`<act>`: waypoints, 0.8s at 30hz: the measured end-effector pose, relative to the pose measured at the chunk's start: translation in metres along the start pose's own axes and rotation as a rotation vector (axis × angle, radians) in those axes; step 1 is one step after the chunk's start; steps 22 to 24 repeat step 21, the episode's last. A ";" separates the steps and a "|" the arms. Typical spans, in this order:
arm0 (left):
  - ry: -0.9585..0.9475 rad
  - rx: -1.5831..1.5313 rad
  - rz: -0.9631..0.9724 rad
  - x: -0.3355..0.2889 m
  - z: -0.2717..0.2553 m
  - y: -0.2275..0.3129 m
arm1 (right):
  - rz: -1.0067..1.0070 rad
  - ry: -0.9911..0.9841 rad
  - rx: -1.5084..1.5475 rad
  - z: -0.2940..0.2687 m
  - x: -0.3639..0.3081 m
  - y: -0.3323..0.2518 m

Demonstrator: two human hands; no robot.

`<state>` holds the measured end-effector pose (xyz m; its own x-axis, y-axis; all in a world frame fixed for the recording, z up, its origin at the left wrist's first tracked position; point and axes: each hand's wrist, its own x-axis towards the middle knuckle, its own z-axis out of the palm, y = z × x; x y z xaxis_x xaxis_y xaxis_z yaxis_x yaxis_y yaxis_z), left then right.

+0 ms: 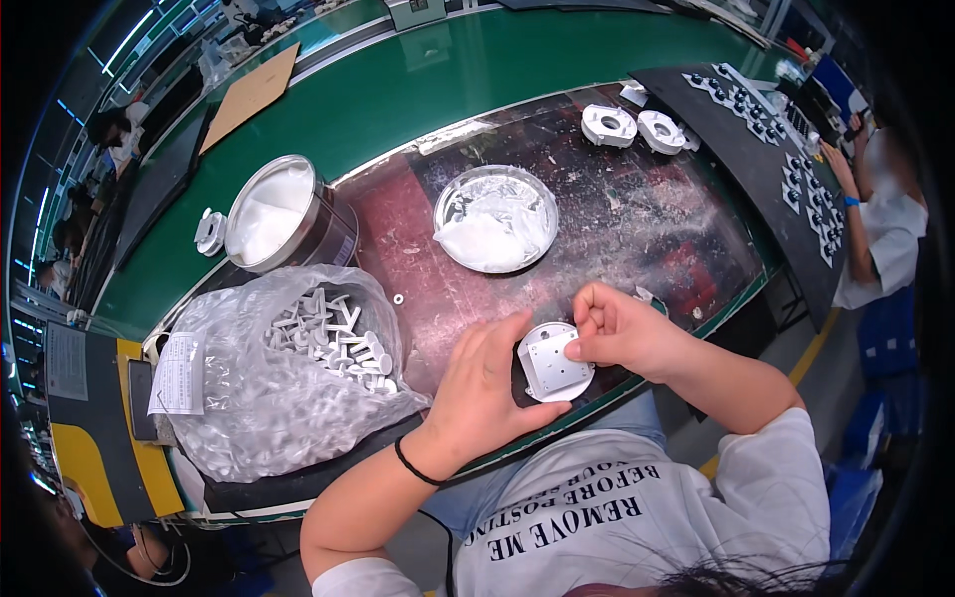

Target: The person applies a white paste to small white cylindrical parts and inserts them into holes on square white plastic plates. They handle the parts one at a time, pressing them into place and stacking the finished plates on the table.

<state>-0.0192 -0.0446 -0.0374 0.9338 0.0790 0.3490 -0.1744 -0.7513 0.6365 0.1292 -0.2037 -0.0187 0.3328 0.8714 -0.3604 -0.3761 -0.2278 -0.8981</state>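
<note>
Near the front edge of the table is a white round plastic housing (pixel 557 364) with a square, hole-dotted plate on top. My left hand (pixel 479 383) grips it from the left, with the thumb at its lower edge and the fingers at its upper side. Over its right side my right hand (pixel 619 336) is curled in a pinch, the thumb tip on or just above the plate. Whatever sits between those fingertips is too small or hidden to make out. Left of my left hand, an open clear plastic bag (pixel 239 398) holds several white plastic stems with round heads (pixel 343 338).
A shallow metal dish (pixel 542 257) with a clear plastic bag stands mid-table, a metal tin (pixel 323 224) to its left. Two similar white housings (pixel 609 126) lie at the far right. Small black parts (pixel 761 129) line a dark board, with another person (pixel 875 214) beyond. A small white ring (pixel 398 298) lies by the bag.
</note>
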 end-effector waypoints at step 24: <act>-0.006 -0.001 0.022 -0.001 0.000 0.000 | -0.002 -0.003 -0.127 -0.003 0.004 0.000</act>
